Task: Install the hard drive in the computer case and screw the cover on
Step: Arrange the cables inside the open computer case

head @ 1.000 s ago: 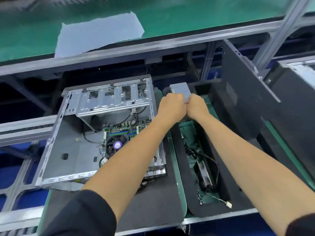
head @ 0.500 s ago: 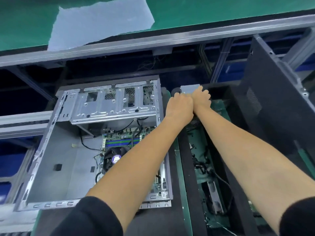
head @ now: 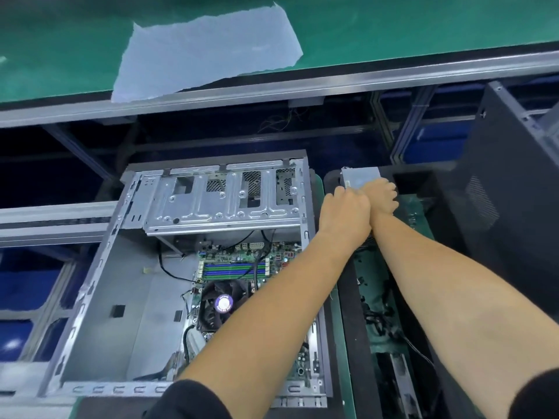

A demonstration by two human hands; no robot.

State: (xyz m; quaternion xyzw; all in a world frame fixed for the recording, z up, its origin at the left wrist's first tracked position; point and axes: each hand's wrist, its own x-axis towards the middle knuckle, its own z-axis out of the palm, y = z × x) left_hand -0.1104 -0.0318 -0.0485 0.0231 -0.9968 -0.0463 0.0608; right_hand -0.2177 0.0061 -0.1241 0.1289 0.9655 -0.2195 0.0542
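Hard drive (head: 360, 177) first, since that's the whole point here: it's the grey metal box at the far end of the black foam tray (head: 348, 313) on the right, just outside the computer case (head: 130, 313), and only its far end peeks out past the knuckles, so I honestly can't tell which way its long axis runs. Going left to right: the case lies on its side, open face up, long axis running away from the camera, with the silver drive cage (head: 223, 201) across its far end. Nearer the camera sits the motherboard (head: 242, 267), with RAM slots and the round CPU fan (head: 223, 303) below them. Next comes the left hand (head: 344, 216), reaching across the case's right wall with fingers curled around the near left side of the drive. Pressed right against it is the right hand (head: 382, 198), fingers curled over the top of the drive. Loose black cables (head: 378, 322) lie in the tray's green recess under the right forearm. Far right, a dark side cover (head: 508, 237) stands up on edge, tilted.
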